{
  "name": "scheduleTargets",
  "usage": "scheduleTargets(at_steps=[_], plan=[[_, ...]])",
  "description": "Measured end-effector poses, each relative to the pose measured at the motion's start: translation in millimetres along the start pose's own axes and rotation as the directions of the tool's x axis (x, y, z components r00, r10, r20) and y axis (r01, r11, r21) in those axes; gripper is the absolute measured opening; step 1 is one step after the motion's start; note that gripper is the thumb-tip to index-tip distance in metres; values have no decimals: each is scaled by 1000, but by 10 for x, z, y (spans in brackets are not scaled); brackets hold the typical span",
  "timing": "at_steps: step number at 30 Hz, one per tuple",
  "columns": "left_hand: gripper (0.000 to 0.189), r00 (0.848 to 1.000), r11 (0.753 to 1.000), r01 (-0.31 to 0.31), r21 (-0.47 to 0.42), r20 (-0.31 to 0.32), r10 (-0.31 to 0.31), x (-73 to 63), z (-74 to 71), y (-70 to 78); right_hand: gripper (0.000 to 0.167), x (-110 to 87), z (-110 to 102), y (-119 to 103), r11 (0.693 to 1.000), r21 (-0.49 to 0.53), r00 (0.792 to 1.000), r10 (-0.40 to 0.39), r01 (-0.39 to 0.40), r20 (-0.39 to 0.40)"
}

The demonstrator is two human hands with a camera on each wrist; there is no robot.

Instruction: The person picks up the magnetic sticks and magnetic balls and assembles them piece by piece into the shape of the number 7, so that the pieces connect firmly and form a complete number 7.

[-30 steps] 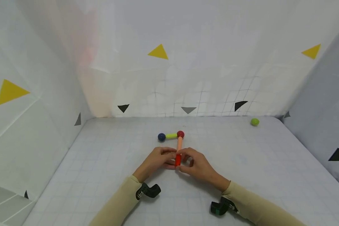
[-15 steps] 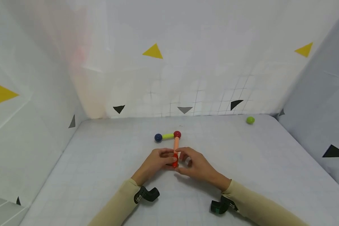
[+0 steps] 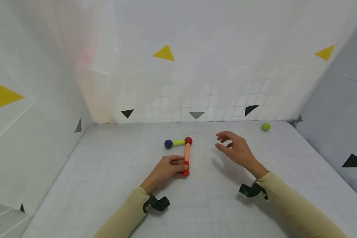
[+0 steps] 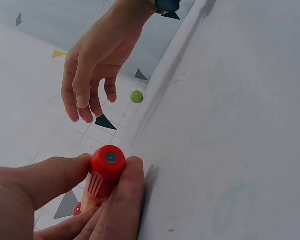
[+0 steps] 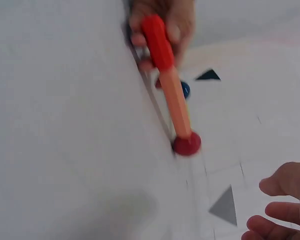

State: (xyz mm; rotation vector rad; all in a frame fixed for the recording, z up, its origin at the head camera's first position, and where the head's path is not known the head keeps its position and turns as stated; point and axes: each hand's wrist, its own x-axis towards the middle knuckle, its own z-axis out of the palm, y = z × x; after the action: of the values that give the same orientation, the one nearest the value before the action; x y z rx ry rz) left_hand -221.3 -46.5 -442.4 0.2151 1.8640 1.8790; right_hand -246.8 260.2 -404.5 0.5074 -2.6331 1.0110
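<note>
My left hand (image 3: 165, 170) pinches a red magnetic rod (image 4: 106, 172) between thumb and fingers; a grey magnet tip shows at its near end. The rod's far end meets an orange rod (image 5: 175, 102), which joins a dark red ball (image 3: 188, 140). From that ball a yellow-green rod (image 3: 178, 142) runs left to a dark blue ball (image 3: 168, 143). To the right of this chain, my right hand (image 3: 235, 148) is in the air above the table, its fingers loosely bent and holding nothing. A green ball (image 3: 266, 127) sits beyond it, apart from the hand.
The white table (image 3: 122, 138) carries faint grid lines. A white back wall (image 3: 226, 72) and side walls enclose it, marked with yellow, black and grey triangles. The green ball lies near the table's far right corner.
My right hand has come off the rods and moved right and farther out over the table. My left hand keeps its grip on the red rod, and the joined pieces stay nearly in place.
</note>
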Motion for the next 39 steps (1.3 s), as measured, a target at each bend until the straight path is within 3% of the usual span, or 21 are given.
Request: scheduleTargets(at_steps=[8,12,18,26,34,39], plan=[[51,1000,1000,12,15,-7,-12,7,10,-26,27,197,-256,371,994,-93,997,57,-62,-53],[51,1000,1000,11,1,-3,-11,3,7,-24,26,283,-364,540,989,-88,992,111,-116,-63],[50,1000,1000,-2,-21,-4,2,6,8,-6,27,373,-530,790,973,-67,970,213,-221,-118],[52,999,997,27,72,-37,-24,1,23,-8,33,381,-675,1107,944,-151,946,265,-295,-187],[53,999,996,24,84,-41,-21,-29,20,-5,47,415,-824,1343,881,-244,914,383,-404,-133],[51,1000,999,17,39,-23,-16,-27,41,-10,51,362,-901,1512,858,-271,899,431,-436,-81]])
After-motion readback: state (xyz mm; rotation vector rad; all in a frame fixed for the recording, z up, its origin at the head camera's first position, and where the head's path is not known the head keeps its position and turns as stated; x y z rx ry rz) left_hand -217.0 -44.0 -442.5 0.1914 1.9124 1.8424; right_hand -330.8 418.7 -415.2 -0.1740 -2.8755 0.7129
